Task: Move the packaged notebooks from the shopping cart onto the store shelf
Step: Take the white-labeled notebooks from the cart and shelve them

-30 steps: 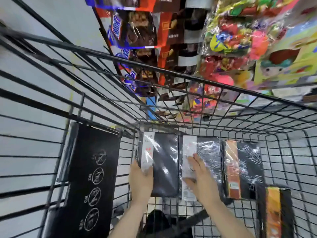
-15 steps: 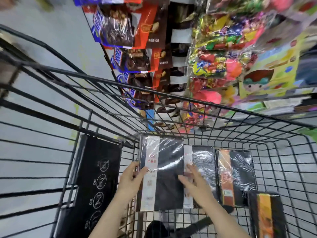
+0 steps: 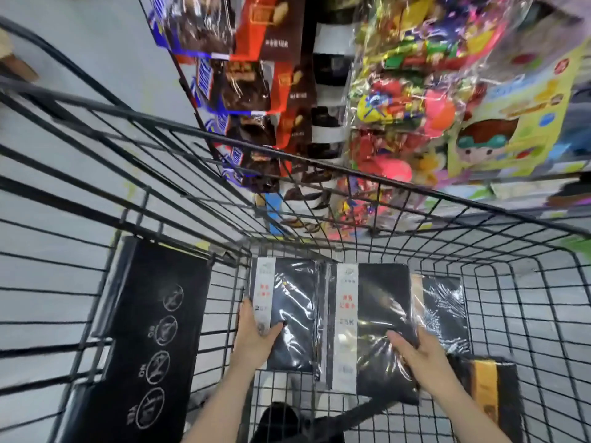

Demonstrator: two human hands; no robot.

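Inside the black wire shopping cart (image 3: 415,247) I hold two black notebooks wrapped in shiny plastic, each with a white label strip. My left hand (image 3: 256,337) grips the left notebook (image 3: 291,302) at its lower left edge, thumb on the cover. My right hand (image 3: 415,353) grips the right notebook (image 3: 377,314) at its right side. Two more packaged notebooks lie in the cart: one with an orange strip (image 3: 444,308) partly behind the right notebook, another (image 3: 489,388) at the lower right.
A black panel with round warning icons (image 3: 153,340) hangs on the cart's left wall. Beyond the cart's rim stand racks of chocolate bags (image 3: 249,84), bright toy packs (image 3: 409,100) and a children's box (image 3: 511,123). Grey floor lies to the left.
Both hands have taken hold of a notebook each and raised them off the cart floor. The right notebook has come up and toward me. The view tilted up toward the shelves.
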